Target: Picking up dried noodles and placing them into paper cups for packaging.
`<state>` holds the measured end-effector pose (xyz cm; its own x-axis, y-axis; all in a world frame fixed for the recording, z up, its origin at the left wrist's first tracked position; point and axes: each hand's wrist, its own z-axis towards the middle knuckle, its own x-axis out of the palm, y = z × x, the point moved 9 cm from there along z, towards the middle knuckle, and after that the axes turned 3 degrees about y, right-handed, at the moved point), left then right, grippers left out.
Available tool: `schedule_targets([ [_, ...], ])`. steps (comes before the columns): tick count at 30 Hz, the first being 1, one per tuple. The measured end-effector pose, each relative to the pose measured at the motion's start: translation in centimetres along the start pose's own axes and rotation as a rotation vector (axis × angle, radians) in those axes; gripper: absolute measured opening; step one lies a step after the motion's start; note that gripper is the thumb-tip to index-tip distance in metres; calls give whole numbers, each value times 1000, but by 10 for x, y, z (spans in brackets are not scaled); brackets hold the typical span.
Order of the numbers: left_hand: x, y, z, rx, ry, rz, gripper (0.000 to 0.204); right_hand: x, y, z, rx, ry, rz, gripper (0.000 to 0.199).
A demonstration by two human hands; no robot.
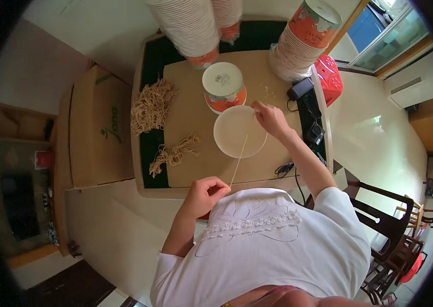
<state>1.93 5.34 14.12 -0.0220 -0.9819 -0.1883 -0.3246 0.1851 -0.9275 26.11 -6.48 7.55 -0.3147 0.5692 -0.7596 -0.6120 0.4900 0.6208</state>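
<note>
A thin beige cord (239,161) runs taut between my two hands, crossing over a round white paper tub (232,134) that stands with its open mouth up on the cardboard sheet. My left hand (205,195) is closed in a pinch on the lower end of the cord, just past the table's near edge. At the tub's far right rim, my right hand (274,121) pinches the other end; its fingertips partly hide that spot. Right behind the open tub stand upturned orange-and-green printed tubs (222,81). Left of it lies a loose bundle of cords (174,153).
A bigger heap of cords (154,106) lies farther left. Tall stacks of tubs (186,25) rise at the back, another stack (306,43) back right. A black adapter (300,88) with cables lies along the right edge. A carton (99,128) stands left, chairs (385,220) right.
</note>
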Motion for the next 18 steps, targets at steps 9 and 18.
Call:
schedule_targets([
  [9,26,33,0,-189,219,-576,5,54,-3,38,-117,254,-182,26],
  [18,34,48,26,-7,-27,-1002,7,-8,53,-2,-139,-43,48,22],
])
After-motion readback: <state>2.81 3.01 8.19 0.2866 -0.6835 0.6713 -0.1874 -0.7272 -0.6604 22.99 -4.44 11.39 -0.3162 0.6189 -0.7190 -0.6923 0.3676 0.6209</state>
